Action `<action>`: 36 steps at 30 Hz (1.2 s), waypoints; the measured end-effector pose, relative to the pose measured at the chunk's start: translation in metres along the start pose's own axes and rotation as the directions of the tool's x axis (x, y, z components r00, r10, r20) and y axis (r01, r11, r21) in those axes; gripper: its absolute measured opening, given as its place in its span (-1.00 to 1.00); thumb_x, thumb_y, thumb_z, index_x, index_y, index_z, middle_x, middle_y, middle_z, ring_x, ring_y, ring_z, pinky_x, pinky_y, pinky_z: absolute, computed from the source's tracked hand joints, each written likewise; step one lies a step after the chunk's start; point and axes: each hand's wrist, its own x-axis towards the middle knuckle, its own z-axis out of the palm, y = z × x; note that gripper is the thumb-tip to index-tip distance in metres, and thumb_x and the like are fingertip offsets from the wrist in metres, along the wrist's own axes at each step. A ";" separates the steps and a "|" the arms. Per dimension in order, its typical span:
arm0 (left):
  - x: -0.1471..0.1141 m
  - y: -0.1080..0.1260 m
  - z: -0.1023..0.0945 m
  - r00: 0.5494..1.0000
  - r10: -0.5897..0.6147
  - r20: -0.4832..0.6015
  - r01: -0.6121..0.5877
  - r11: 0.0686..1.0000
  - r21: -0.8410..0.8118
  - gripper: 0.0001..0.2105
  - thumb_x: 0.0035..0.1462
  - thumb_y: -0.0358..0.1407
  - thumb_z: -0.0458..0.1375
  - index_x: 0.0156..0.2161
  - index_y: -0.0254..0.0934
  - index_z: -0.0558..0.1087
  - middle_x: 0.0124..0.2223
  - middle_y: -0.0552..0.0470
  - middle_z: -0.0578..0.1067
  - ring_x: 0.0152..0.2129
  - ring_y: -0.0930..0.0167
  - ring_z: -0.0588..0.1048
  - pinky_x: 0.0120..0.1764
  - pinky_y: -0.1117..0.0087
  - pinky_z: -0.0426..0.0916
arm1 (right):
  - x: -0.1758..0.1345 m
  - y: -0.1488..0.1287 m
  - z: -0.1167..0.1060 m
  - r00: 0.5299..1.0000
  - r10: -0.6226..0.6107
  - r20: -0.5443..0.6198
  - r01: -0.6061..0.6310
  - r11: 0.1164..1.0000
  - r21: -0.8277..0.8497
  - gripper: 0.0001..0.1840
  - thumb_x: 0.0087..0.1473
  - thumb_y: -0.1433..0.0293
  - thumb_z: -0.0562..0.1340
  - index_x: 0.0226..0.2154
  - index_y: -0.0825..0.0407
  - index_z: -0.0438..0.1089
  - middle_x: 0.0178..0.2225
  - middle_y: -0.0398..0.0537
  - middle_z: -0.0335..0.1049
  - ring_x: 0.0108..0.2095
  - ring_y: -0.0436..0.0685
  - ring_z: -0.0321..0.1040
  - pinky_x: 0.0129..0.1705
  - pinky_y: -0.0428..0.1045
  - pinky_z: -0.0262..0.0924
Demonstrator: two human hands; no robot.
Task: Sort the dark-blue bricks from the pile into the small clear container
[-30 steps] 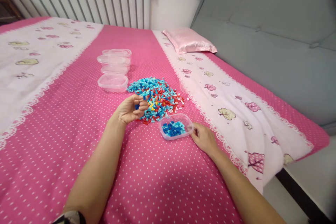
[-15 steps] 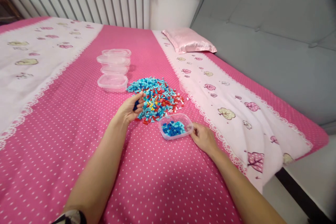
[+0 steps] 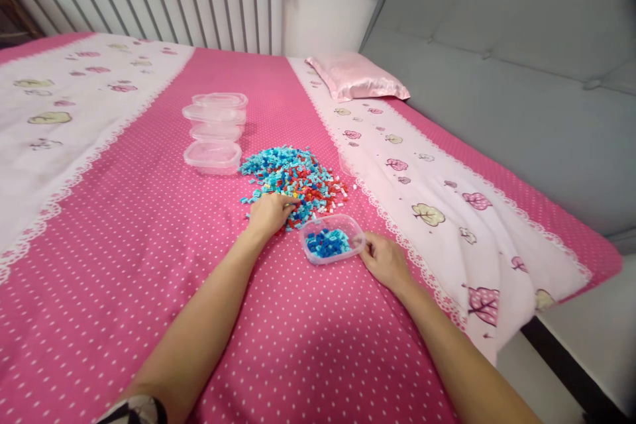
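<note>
A heap of small toy building bricks (image 3: 283, 169), mostly light blue with red, yellow, white and dark blue among them, lies on the bedspread. At its near left edge, my left hand (image 3: 271, 213) is palm down with curled fingers, thumb and index fingertips pinched together at the bricks. Its palm is hidden; dark blue bricks showed in it half a second ago. My right hand (image 3: 385, 257) grips the right end of a clear plastic container (image 3: 311, 256). Dark and light blue bricks (image 3: 328, 243) cover part of its floor.
Several clear plastic containers (image 3: 212, 158) stand in a row left of the heap. A pale clear lid-like piece (image 3: 346, 162) lies to its right. Farther back are a pink pillow (image 3: 358, 76), a grey padded backrest (image 3: 497, 66) and a white radiator (image 3: 199, 0).
My left hand has turned palm down and moved right and slightly down, its fingers now at the bricks in the heap. My right hand and the container have stayed in place.
</note>
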 end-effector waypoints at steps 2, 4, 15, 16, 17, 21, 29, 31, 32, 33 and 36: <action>0.000 0.000 0.001 1.000 -0.006 -0.005 0.007 0.998 0.062 -0.72 0.07 -0.23 0.05 -0.11 -0.03 0.49 -0.46 -0.01 0.48 -0.49 0.33 0.40 -0.48 0.43 0.07 | 0.000 0.000 0.000 1.000 0.008 -0.001 -0.008 1.000 -0.004 -0.79 0.04 0.39 0.06 -0.36 0.02 0.40 -0.58 -0.19 0.26 -0.53 0.02 0.19 -0.48 -0.10 -0.07; 0.000 0.000 0.001 1.000 -0.014 -0.008 0.014 0.995 0.103 -0.72 0.07 -0.24 0.06 -0.11 -0.01 0.49 -0.44 0.00 0.50 -0.46 0.31 0.42 -0.48 0.42 0.10 | 0.000 0.001 0.001 1.000 0.016 0.001 -0.016 1.000 -0.006 -0.79 0.04 0.38 0.07 -0.35 0.02 0.41 -0.59 -0.20 0.25 -0.53 0.02 0.19 -0.49 -0.10 -0.08; -0.001 0.002 0.000 0.997 -0.066 -0.042 0.071 0.991 0.113 -0.78 0.05 -0.23 0.08 -0.20 -0.05 0.52 -0.40 0.02 0.53 -0.37 0.30 0.46 -0.41 0.41 0.20 | 0.000 0.001 0.001 1.000 0.005 -0.003 -0.005 1.000 -0.006 -0.79 0.04 0.39 0.07 -0.36 0.03 0.40 -0.58 -0.18 0.26 -0.53 0.02 0.18 -0.48 -0.10 -0.08; -0.001 0.002 0.000 0.997 -0.071 -0.042 0.075 0.990 0.116 -0.78 0.05 -0.24 0.08 -0.20 -0.07 0.52 -0.40 0.02 0.53 -0.37 0.30 0.46 -0.41 0.41 0.20 | 0.000 0.001 0.002 1.000 0.005 -0.004 -0.005 1.000 -0.010 -0.79 0.04 0.38 0.07 -0.37 0.03 0.40 -0.58 -0.18 0.26 -0.53 0.02 0.19 -0.48 -0.10 -0.08; 0.000 0.002 0.000 0.996 -0.076 -0.041 0.081 0.990 0.116 -0.78 0.05 -0.24 0.08 -0.21 -0.08 0.52 -0.40 0.01 0.52 -0.37 0.30 0.45 -0.42 0.41 0.19 | -0.001 0.000 0.002 1.000 0.006 -0.004 -0.006 1.000 -0.012 -0.79 0.04 0.38 0.07 -0.37 0.03 0.40 -0.58 -0.18 0.26 -0.53 0.02 0.19 -0.48 -0.10 -0.08; 0.001 0.000 0.000 0.994 -0.089 -0.057 0.093 0.993 0.077 -0.79 0.03 -0.22 0.10 -0.24 -0.11 0.52 -0.40 0.01 0.51 -0.40 0.32 0.43 -0.46 0.43 0.14 | -0.001 0.000 0.001 1.000 0.014 -0.004 -0.014 1.000 -0.011 -0.79 0.04 0.38 0.07 -0.34 0.02 0.41 -0.57 -0.18 0.27 -0.53 0.02 0.19 -0.49 -0.10 -0.08; 0.004 -0.006 -0.005 0.985 -0.112 -0.130 0.065 0.945 -0.320 -0.83 -0.08 -0.25 0.18 -0.35 -0.27 0.53 -0.65 0.15 0.27 -0.67 0.52 0.21 -0.55 0.47 0.02 | 0.000 0.001 0.001 1.000 0.018 -0.002 -0.018 1.000 -0.009 -0.78 0.04 0.38 0.07 -0.33 0.01 0.42 -0.58 -0.19 0.27 -0.53 0.02 0.19 -0.49 -0.10 -0.08; 0.005 -0.006 -0.005 0.981 -0.147 -0.129 0.059 0.851 -0.521 -0.82 -0.12 -0.26 0.20 -0.38 -0.32 0.52 -0.68 0.20 0.20 -0.71 0.57 0.13 -0.59 0.49 -0.02 | 0.000 0.001 0.001 1.000 0.020 -0.004 -0.020 1.000 -0.010 -0.78 0.04 0.37 0.07 -0.33 0.01 0.42 -0.58 -0.19 0.27 -0.53 0.02 0.20 -0.49 -0.10 -0.08; 0.005 -0.006 -0.006 0.979 -0.170 -0.116 0.061 0.778 -0.626 -0.81 -0.14 -0.26 0.22 -0.39 -0.34 0.51 -0.69 0.21 0.17 -0.72 0.59 0.09 -0.60 0.51 -0.04 | 0.000 0.001 0.001 1.000 0.018 -0.005 -0.018 1.000 -0.010 -0.78 0.04 0.37 0.07 -0.34 0.02 0.42 -0.58 -0.19 0.27 -0.53 0.02 0.20 -0.49 -0.10 -0.08; 0.005 -0.005 -0.006 0.977 -0.194 -0.090 0.070 0.688 -0.723 -0.79 -0.17 -0.25 0.24 -0.39 -0.35 0.50 -0.69 0.23 0.15 -0.74 0.61 0.06 -0.63 0.52 -0.06 | 0.000 0.001 0.001 1.000 0.015 -0.006 -0.015 1.000 -0.011 -0.78 0.04 0.37 0.07 -0.34 0.02 0.42 -0.58 -0.18 0.27 -0.52 0.02 0.20 -0.48 -0.10 -0.08; 0.003 -0.002 -0.009 0.976 -0.210 0.054 0.130 0.369 -0.920 -0.72 -0.23 -0.23 0.30 -0.37 -0.36 0.45 -0.69 0.26 0.13 -0.78 0.66 -0.02 -0.70 0.56 -0.16 | 0.000 0.001 0.001 1.000 0.014 -0.005 -0.014 1.000 -0.014 -0.78 0.04 0.37 0.07 -0.35 0.02 0.42 -0.58 -0.19 0.27 -0.53 0.02 0.19 -0.49 -0.10 -0.08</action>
